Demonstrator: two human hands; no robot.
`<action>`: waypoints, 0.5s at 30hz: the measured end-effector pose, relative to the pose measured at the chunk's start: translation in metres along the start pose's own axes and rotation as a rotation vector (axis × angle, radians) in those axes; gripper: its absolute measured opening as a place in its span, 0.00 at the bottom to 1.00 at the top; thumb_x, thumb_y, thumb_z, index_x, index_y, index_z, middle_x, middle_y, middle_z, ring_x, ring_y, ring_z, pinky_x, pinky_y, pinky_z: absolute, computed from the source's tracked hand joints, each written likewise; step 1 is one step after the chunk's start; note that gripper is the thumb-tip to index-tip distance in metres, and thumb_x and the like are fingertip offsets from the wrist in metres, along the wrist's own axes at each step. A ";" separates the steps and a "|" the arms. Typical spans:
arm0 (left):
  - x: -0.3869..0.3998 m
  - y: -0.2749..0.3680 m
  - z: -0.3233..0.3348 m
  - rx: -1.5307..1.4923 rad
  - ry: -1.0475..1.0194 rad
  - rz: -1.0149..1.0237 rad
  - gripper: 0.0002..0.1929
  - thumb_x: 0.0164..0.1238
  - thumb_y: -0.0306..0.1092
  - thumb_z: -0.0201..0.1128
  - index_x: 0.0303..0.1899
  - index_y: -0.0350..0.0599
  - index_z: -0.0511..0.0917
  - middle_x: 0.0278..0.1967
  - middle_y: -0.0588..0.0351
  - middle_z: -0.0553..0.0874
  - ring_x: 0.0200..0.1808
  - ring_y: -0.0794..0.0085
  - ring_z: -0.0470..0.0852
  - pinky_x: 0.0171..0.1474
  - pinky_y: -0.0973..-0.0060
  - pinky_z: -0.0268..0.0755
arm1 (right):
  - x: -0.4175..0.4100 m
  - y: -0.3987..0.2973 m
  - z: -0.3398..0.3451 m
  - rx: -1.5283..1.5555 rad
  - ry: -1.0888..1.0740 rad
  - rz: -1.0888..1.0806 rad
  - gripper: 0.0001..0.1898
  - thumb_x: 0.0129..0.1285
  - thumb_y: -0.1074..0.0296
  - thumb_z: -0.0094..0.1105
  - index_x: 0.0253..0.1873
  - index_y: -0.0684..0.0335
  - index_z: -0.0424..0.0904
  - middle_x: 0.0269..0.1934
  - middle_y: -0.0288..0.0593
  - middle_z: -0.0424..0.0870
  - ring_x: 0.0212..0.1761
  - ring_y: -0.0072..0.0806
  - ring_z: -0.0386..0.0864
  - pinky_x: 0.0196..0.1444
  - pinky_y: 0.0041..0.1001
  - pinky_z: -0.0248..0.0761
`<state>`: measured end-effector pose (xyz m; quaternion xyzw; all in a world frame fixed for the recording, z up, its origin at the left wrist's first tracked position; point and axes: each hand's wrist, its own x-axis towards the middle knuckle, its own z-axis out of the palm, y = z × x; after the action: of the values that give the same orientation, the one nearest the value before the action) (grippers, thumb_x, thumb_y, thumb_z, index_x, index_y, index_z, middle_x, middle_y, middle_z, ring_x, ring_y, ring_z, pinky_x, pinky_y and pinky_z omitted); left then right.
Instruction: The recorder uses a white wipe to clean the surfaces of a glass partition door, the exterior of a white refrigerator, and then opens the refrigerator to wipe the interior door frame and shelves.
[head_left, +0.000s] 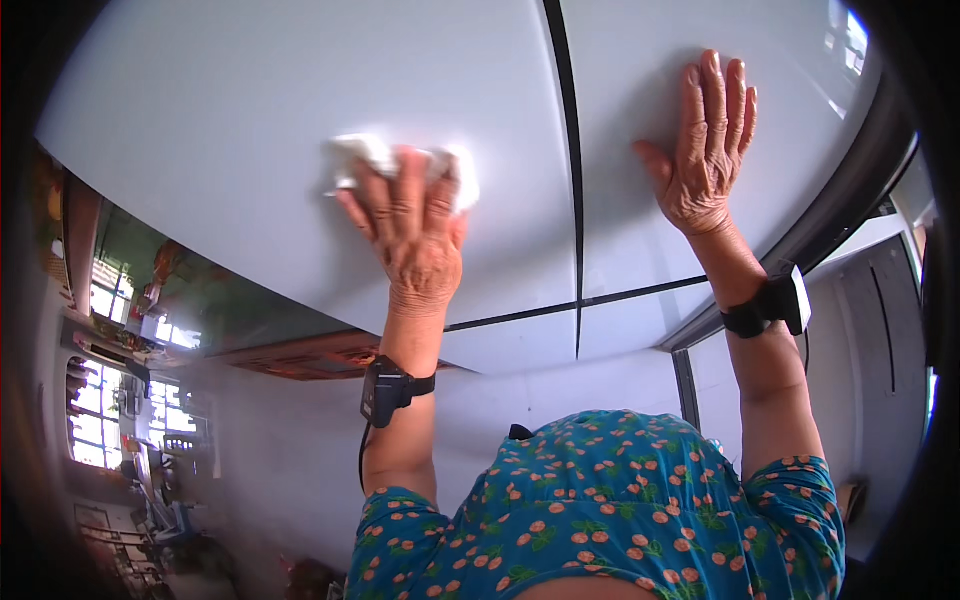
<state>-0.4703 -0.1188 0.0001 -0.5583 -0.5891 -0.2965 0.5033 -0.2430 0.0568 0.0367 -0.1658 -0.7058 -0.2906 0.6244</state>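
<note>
My left hand (409, 225), slightly blurred, lies back outward over a crumpled white cloth (465, 180), pressing it against a glossy pale panel (225, 150). The cloth shows on both sides of the fingers; the palm is hidden. On another pale panel (615, 67), across a black seam (568, 97), my right hand (709, 150) rests flat, its thumb spread and nothing visible in it. Each wrist wears a black strap with a small device and a cable.
A second dark seam (517, 316) crosses below the hands. A dark curved edge (832, 180) bounds the panels at right. Bright windows (97, 412) and blurred household items are at far left. A grey door-like panel (885, 337) stands at far right.
</note>
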 end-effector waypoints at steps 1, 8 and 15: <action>0.009 0.005 0.003 -0.083 0.115 -0.132 0.26 0.65 0.42 0.55 0.65 0.57 0.65 0.70 0.49 0.55 0.72 0.44 0.45 0.68 0.41 0.31 | -0.001 0.000 0.001 -0.005 0.005 0.000 0.37 0.63 0.37 0.41 0.69 0.59 0.58 0.70 0.46 0.55 0.74 0.44 0.46 0.72 0.45 0.32; -0.032 0.055 0.035 -0.052 -0.126 0.091 0.24 0.67 0.43 0.52 0.65 0.63 0.65 0.71 0.58 0.52 0.73 0.54 0.46 0.69 0.46 0.37 | 0.000 -0.006 -0.007 -0.011 -0.061 0.032 0.36 0.64 0.39 0.41 0.68 0.60 0.58 0.70 0.48 0.56 0.74 0.46 0.46 0.72 0.45 0.33; 0.015 0.027 0.001 0.270 -0.191 0.439 0.25 0.66 0.45 0.49 0.64 0.82 0.60 0.69 0.77 0.56 0.70 0.75 0.55 0.71 0.49 0.38 | -0.001 -0.006 -0.006 -0.032 -0.070 0.042 0.36 0.64 0.39 0.43 0.68 0.62 0.59 0.70 0.49 0.56 0.74 0.47 0.47 0.72 0.46 0.34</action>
<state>-0.4425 -0.1071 0.0082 -0.6260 -0.5327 -0.0452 0.5677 -0.2411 0.0486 0.0352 -0.2005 -0.7189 -0.2826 0.6026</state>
